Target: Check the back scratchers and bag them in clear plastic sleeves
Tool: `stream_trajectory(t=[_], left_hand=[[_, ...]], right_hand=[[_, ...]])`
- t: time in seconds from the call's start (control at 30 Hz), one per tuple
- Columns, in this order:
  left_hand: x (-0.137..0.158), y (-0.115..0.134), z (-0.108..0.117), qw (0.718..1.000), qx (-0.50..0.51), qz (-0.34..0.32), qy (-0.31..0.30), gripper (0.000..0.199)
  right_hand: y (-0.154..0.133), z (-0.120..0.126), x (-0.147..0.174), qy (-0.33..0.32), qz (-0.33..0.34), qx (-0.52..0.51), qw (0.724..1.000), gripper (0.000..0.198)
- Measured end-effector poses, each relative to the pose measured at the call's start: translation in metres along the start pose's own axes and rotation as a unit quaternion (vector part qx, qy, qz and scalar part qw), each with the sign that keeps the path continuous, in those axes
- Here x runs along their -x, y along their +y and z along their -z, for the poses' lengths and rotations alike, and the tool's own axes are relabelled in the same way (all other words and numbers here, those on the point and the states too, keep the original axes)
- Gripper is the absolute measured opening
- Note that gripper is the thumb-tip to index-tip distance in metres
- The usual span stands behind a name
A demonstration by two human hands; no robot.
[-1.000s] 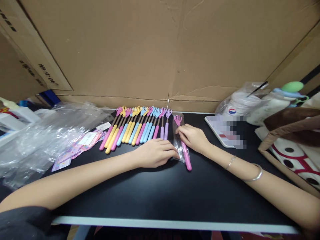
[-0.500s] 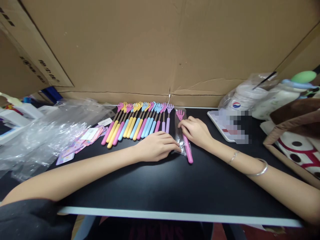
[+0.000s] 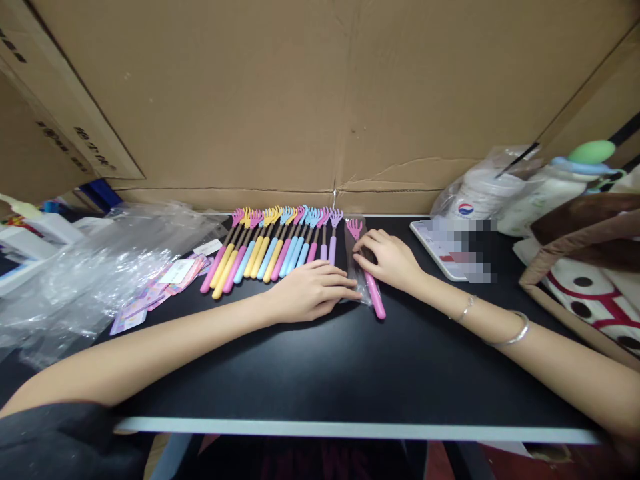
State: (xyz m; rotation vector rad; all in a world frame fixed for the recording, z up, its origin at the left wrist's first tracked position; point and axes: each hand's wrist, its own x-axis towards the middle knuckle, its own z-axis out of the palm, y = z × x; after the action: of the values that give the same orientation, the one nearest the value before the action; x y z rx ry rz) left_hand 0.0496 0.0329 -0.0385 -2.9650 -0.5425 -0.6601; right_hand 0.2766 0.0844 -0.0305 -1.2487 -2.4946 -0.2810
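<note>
A pink back scratcher lies partly inside a narrow clear plastic bag, its clawed head near the bag's far end and its handle sticking out toward me. My right hand is closed round its shaft from the right side. At the bag's near end, my left hand lies low over the table, its fingertips on the bag's edge and its thumb hidden below. Left of the bag is a row of back scratchers in pink, yellow, blue and purple, heads pointing away; my left hand covers some handle ends.
Clear plastic bags and colourful cards lie on the left. On the right are a phone, a bagged cup, a bottle and a fabric bag. A cardboard wall stands behind the black table.
The view has shifted slightly. Both hands keep nearly the same places at the plastic bag and the pink back scratcher.
</note>
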Motion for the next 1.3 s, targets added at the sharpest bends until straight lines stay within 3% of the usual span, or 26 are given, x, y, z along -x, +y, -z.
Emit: stream_trajectory(t=[0.17,0.3,0.43,0.7,1.1,1.3], left_hand=[[0.003,0.000,-0.001,0.997,-0.008,0.071,0.010,0.032],[0.005,-0.001,-0.003,0.990,-0.009,0.144,-0.001,0.035],[0.005,0.000,-0.003,0.984,-0.011,0.175,-0.018,0.041],[0.004,-0.001,-0.003,0.984,0.013,0.177,-0.033,0.042],[0.004,0.000,-0.001,0.985,0.008,0.172,-0.022,0.035],[0.004,0.000,-0.002,0.986,-0.005,0.168,-0.016,0.036]], right_hand=[[0.004,0.008,-0.004,-0.046,0.008,0.057,0.997,0.017],[0.002,0.010,-0.004,-0.041,0.030,0.115,0.992,0.021],[-0.001,0.004,-0.001,-0.016,0.044,0.143,0.989,0.029],[0.006,-0.001,0.000,0.012,0.026,0.070,0.997,0.023],[0.064,0.029,0.000,-0.112,0.022,0.117,0.987,0.014],[0.068,0.034,0.000,-0.134,0.007,0.147,0.980,0.013]])
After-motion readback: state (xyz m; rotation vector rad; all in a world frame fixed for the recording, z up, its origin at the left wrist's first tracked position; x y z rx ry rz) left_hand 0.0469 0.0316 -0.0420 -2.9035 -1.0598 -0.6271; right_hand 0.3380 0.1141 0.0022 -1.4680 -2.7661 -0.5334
